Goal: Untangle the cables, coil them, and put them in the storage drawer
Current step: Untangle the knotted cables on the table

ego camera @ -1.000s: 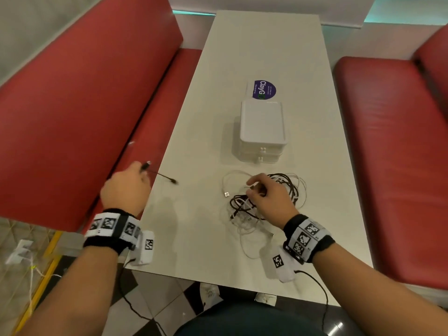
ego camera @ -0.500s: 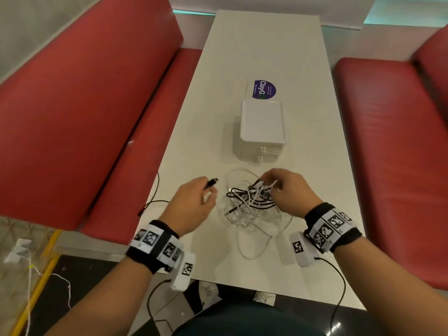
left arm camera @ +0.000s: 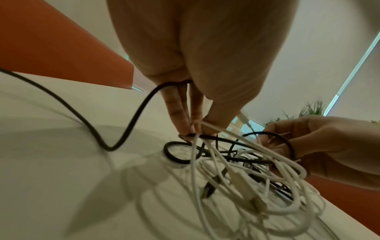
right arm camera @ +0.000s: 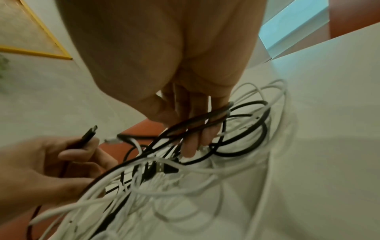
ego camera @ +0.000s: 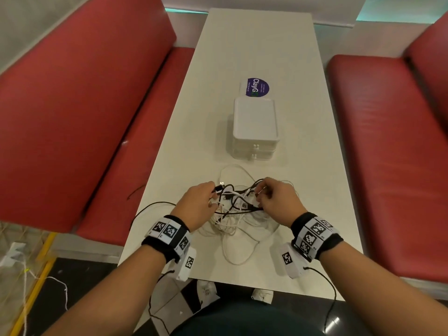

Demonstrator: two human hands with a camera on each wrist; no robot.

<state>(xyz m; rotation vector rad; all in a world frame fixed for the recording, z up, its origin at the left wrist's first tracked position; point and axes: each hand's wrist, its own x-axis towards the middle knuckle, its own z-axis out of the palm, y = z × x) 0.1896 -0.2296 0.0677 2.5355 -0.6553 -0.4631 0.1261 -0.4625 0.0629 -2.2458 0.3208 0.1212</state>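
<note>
A tangle of black and white cables lies on the white table near its front edge. My left hand pinches the plug end of a black cable; that cable trails off to the left across the table. My right hand grips strands at the tangle's right side, its fingers curled through black loops. White cables hang between both hands. The white storage drawer unit stands just beyond the tangle with both drawers shut.
A purple round sticker is on the table behind the drawer unit. Red bench seats flank the table on both sides. The black cable's loose run lies near the table's left edge.
My left hand came in from the table's left edge to the tangle, carrying the black cable's plug. My right hand shifted slightly right and lifted strands.
</note>
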